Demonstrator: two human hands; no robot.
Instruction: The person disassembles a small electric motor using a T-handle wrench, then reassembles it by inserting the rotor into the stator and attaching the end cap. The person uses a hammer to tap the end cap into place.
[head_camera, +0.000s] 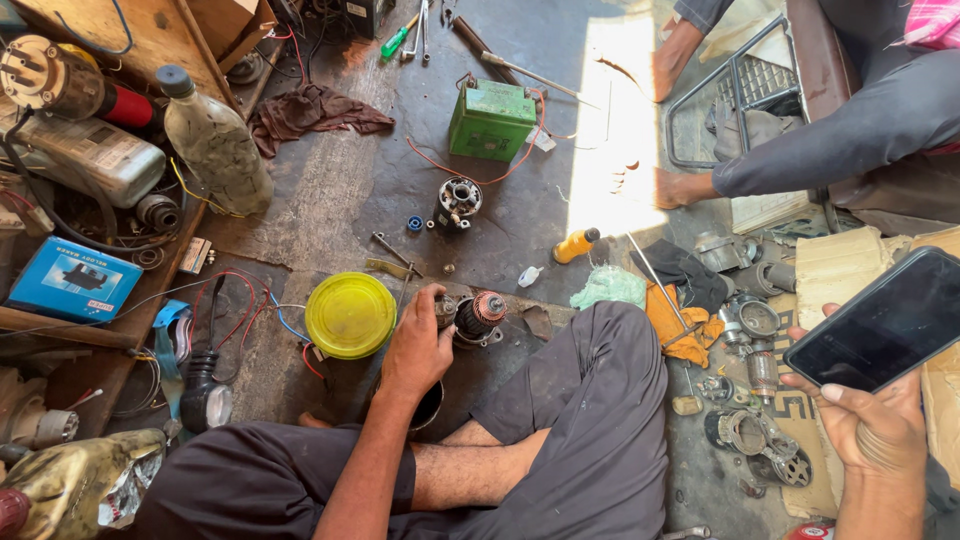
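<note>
My left hand (415, 345) reaches forward over my crossed legs and grips one end of a small motor armature (478, 315) with copper windings, which lies on the dark floor. A black cup-shaped housing (430, 405) sits just under my wrist. My right hand (875, 430) is out at the right edge and holds a black phone (885, 320) with a dark screen, tilted above a piece of cardboard (840, 265).
A yellow round lid (350, 315) lies left of the armature. Further out are a green battery (490, 118) with red wires, a motor part (458, 200), a plastic bottle (215, 140), a blue box (72, 280) and metal parts (750, 325). Another person's feet (680, 185) rest top right.
</note>
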